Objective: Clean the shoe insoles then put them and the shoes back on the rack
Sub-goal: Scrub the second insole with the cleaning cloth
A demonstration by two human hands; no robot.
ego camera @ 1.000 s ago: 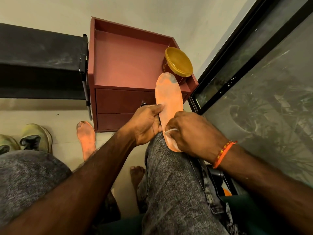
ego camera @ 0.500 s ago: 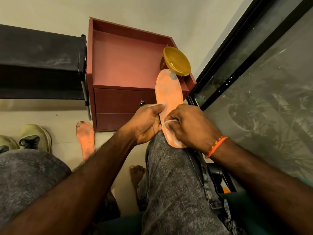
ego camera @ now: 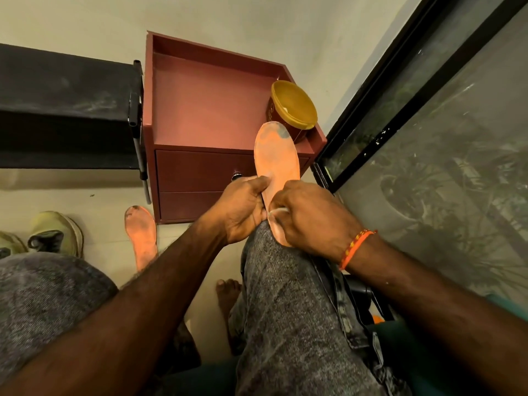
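far out left of the hands, the shoes (ego camera: 55, 232) sit on the floor beside the black rack (ego camera: 65, 107), and a second insole (ego camera: 141, 237) lies flat on the floor just left of the left forearm, grime at its toe. now the left hand (ego camera: 243, 210), fingers curled over the near edge of the insole (ego camera: 277, 158), thumb pressing on top, pinning it on the raised knee (ego camera: 274, 281). the hands are nearly touching. the right hand (ego camera: 310, 221) is clamped on a small white wipe (ego camera: 275, 214), rubbing at the heel end. beyond the hands, the toe end shows a grey smudge, so it looks like early going. to do this well, i'd keep the left grip firm so the insole can't flex or slide, work the wipe in short strokes from heel up to that toe stain, and shift the hold further up as the wiping climbs. past the toe, a jar (ego camera: 293, 107) stands on the red cabinet (ego camera: 205, 101); there's print on its side but too small to read. no other writing visible.
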